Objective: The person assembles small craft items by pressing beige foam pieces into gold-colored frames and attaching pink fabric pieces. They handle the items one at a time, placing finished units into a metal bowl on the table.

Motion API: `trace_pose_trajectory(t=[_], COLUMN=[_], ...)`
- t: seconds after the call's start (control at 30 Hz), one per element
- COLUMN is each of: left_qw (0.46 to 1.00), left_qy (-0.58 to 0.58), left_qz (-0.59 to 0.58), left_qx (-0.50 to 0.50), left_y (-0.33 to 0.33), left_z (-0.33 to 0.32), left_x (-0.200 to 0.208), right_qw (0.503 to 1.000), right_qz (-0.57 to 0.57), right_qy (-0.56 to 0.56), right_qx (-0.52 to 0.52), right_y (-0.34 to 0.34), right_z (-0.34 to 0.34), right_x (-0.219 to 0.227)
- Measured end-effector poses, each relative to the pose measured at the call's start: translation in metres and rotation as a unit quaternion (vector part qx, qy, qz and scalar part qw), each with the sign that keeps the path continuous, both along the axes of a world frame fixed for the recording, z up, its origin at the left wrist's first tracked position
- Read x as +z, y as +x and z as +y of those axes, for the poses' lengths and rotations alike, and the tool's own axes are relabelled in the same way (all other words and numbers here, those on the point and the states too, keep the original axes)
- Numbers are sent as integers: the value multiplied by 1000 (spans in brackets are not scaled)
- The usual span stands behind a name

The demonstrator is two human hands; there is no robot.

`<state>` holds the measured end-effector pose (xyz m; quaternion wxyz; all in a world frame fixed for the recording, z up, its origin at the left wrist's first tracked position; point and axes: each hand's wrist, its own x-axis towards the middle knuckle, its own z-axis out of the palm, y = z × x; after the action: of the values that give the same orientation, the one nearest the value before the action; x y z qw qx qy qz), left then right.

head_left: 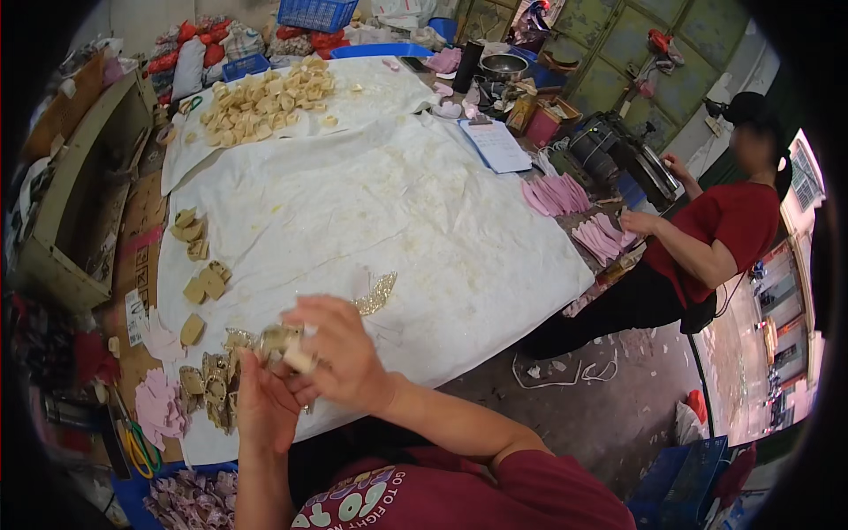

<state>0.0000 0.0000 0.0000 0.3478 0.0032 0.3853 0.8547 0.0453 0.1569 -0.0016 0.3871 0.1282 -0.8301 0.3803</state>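
Head view shows both hands raised together just above the near edge of the worktop [495, 256], which is covered with a white cloth [371, 203]. The right hand [340, 349] grasps a small pale piece [299, 358] between its fingers [305, 329]; the piece is short and blocky, and its long axis seems to run from upper left to lower right, the free end pointing down toward the person. The left hand [263, 406] comes up from below with the palm turned toward the right hand and its fingers curled around a small stack of beige and gold pieces [272, 338]; how firmly it grips I cannot tell. Both hands touch at this bundle.

Just beside the left hand, on the cloth, lies a cluster of gold glittery pieces [210, 384]. A single glittery leaf-shaped piece [378, 293] lies near the right hand, its long axis going from lower left to upper right. Beige flat pieces [201, 265] sit in small groups along the left side of the cloth, and a big heap of them [265, 97] is at the far end. Pink cut shapes [159, 406] and scissors [137, 442] are at the left. Another person in a red shirt [724, 230] stands at the right side of the worktop.
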Motion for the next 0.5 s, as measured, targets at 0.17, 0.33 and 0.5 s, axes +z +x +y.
trace_pose_trajectory(t=[0.17, 0.33, 0.5], left_qw=[997, 988, 959], left_qy=[63, 29, -60], left_qz=[3, 70, 254], left_qx=[46, 134, 110], left_y=[7, 16, 14], left_z=[-3, 8, 4], left_x=[10, 31, 21], right_qw=[935, 842, 795], right_qz=[-93, -187, -241], right_qy=[-302, -426, -451], right_qx=[163, 273, 325], right_y=[8, 0, -10], right_z=[-23, -42, -34], right_x=[-9, 0, -1])
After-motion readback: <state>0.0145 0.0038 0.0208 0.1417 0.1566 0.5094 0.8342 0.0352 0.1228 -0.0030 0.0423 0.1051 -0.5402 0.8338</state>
